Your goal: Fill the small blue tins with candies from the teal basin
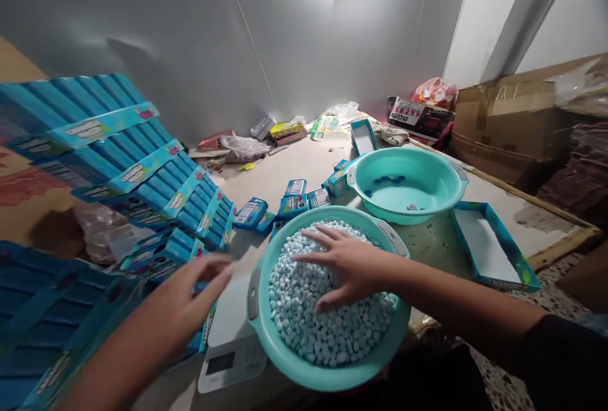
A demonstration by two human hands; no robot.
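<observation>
My right hand (346, 264) lies flat, fingers spread, on a heap of small pale blue-white tablets (327, 328) filling a teal basin (259, 316). The basin sits partly on a white digital scale (228, 351). My left hand (190, 300) hovers blurred beside the basin's left rim, fingers stretched toward it, holding nothing, just over blue packaged boxes (156, 259).
Stacks of blue display packs (95, 139) fill the left. Several small blue boxes (294, 199) lie behind the basin. A second teal basin (406, 186) holds a few blue pieces. An open blue tray (489, 246) lies right. Cardboard boxes (508, 126) stand far right.
</observation>
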